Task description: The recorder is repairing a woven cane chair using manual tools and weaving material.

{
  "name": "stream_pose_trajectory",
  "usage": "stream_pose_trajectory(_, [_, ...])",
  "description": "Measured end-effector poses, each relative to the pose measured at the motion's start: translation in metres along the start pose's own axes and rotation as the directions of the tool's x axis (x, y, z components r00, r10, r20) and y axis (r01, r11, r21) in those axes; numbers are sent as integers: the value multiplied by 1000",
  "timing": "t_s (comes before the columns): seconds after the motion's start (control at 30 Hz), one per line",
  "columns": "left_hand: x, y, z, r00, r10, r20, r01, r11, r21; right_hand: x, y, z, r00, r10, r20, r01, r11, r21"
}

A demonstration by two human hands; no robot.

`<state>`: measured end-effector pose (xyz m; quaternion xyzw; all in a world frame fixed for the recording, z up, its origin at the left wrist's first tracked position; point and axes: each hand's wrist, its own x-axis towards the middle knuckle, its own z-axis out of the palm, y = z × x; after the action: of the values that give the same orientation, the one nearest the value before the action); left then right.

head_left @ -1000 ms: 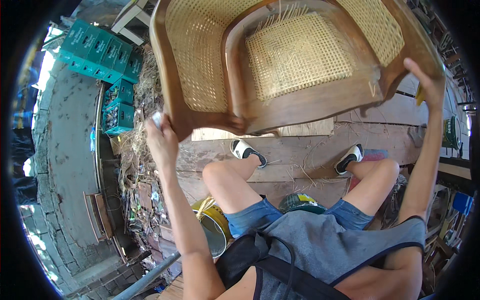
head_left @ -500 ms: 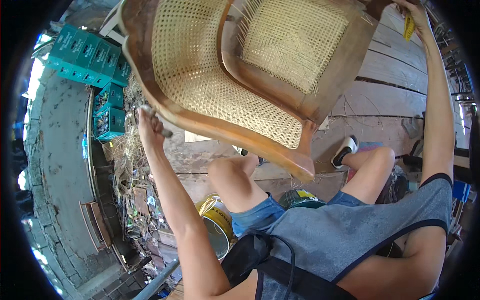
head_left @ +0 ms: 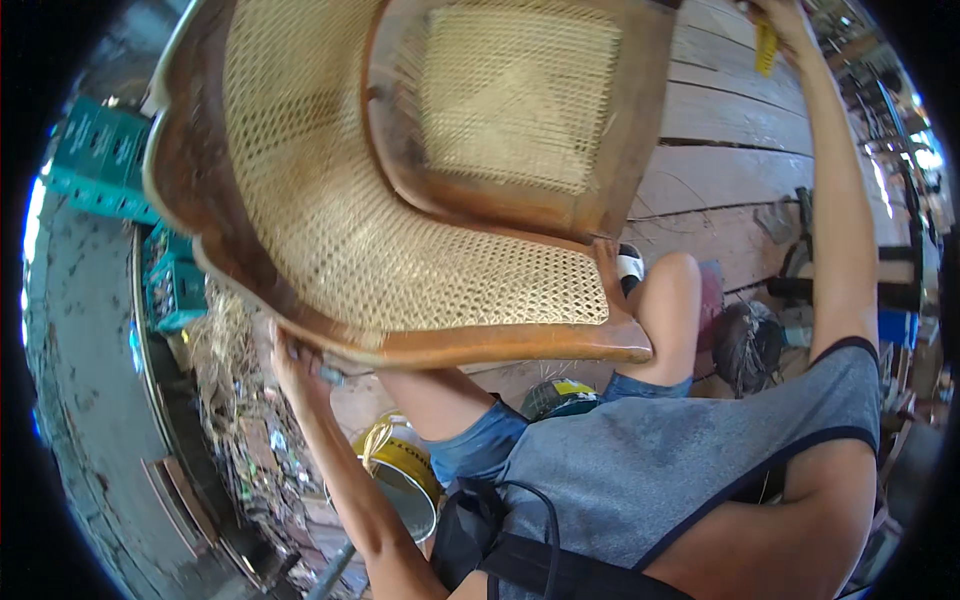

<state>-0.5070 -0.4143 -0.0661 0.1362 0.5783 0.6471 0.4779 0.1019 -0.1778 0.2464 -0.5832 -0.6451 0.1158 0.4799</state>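
Observation:
A brown wooden chair (head_left: 450, 350) with a curved back is tilted in front of me. Woven cane fills its backrest (head_left: 330, 240) and its seat (head_left: 520, 100), where the seat's strand ends look loose along the edges. My left hand (head_left: 298, 368) is closed at the lower left of the curved frame, around a small object whose greyish end shows; its kind is unclear. At the upper right, my right hand (head_left: 785, 28) is raised past the seat, its fingers partly cut off by the view. From it hangs a narrow yellow piece with dark marks (head_left: 766, 48), kind unclear.
Between my legs stands a dark green rounded container (head_left: 560, 398); a yellow bucket (head_left: 400, 450) with pale strands is beside my left thigh. Green crates (head_left: 100, 160) are stacked at far left, above littered debris (head_left: 250, 430). Wooden planks (head_left: 740, 105) lie beyond the chair.
The chair has swung round and come closer, lower and further left in view. My left hand has shifted downward with it. My right hand, still with the yellow piece, appears further left.

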Motion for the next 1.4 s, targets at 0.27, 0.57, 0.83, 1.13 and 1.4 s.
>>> stream_pose_trajectory(0.27, [-63,29,-1,988,-115,-100,110,992,-54,-171,12,43,790,423,444,-113,812,-572])
stream_pose_trajectory(0.57, [-74,30,8,988,-142,61,149,981,-125,-374,-81,65,584,201,786,492,683,-540])
stream_pose_trajectory(0.83, [-87,29,5,995,-75,68,83,990,-112,-395,-26,63,706,-8,708,583,575,-574])
stream_pose_trajectory(1.13, [-157,23,-30,993,-78,92,87,991,-102,-416,-32,12,684,-20,729,617,549,-564])
stream_pose_trajectory(1.4, [-202,18,-38,959,-199,-199,215,975,58,-466,-32,-20,720,41,692,487,682,-546])
